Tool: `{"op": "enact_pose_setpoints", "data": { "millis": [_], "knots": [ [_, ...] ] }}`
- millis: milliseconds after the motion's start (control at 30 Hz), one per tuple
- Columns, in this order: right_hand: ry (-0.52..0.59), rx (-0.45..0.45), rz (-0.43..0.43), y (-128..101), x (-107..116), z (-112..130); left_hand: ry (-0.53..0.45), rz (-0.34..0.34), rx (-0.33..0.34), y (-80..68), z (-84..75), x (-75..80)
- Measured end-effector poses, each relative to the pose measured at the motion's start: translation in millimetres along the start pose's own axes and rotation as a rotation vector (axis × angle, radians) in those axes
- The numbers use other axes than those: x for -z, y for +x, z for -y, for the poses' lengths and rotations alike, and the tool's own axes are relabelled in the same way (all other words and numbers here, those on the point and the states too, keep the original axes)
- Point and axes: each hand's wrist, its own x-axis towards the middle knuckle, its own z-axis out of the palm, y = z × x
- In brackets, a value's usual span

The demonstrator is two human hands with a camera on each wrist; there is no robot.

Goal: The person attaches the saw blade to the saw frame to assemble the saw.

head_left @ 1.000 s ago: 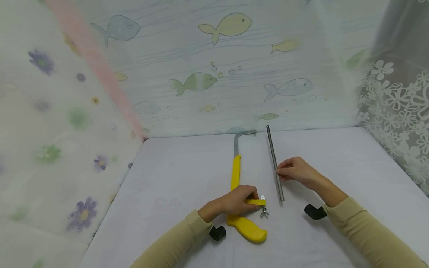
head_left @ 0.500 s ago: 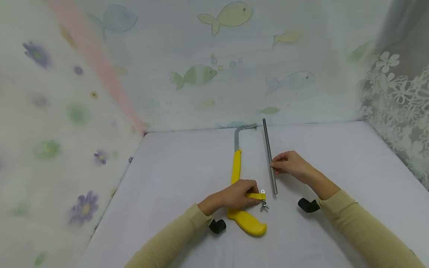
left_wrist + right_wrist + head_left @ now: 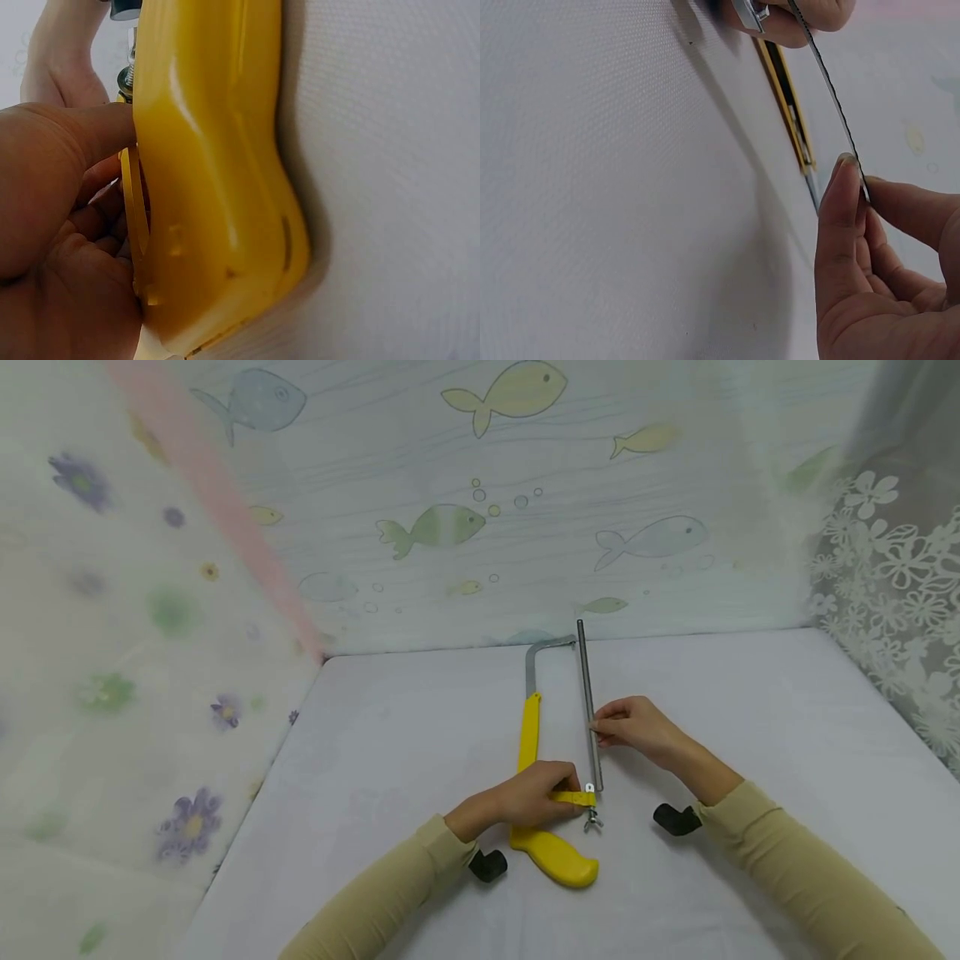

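Two hands work low in the frame: the left hand (image 3: 536, 795) grips the yellow hacksaw frame (image 3: 529, 752) at its handle end, by the wing nut (image 3: 592, 819). Just above, the right hand (image 3: 633, 727) pinches the blade (image 3: 587, 702) mid-length — fitting appears under way. Next, I judge, both blade ends need seating on the frame's pins.

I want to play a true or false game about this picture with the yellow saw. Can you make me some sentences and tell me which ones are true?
1. The left hand holds the yellow saw frame. True.
2. The right hand pinches a thin saw blade. True.
3. The saw frame is red. False: it is yellow with a grey metal end.
4. The blade lies far from the frame. False: its near end sits by the wing nut at the handle.
5. Both sleeves are blue. False: they are tan.
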Motion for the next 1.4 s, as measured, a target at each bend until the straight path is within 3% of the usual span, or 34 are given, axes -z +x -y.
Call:
{"op": "enact_pose_setpoints", "data": {
  "millis": [1067, 1400],
  "knots": [
    [0.038, 0.013, 0.014, 11, -11, -2, 0.02, -0.001, 0.014, 2.6, 1.8, -1.0],
    [0.079, -0.036, 0.016, 12, -9, -7, 0.017, 0.001, 0.016, 2.6, 2.3, -1.7]
  ]
}}
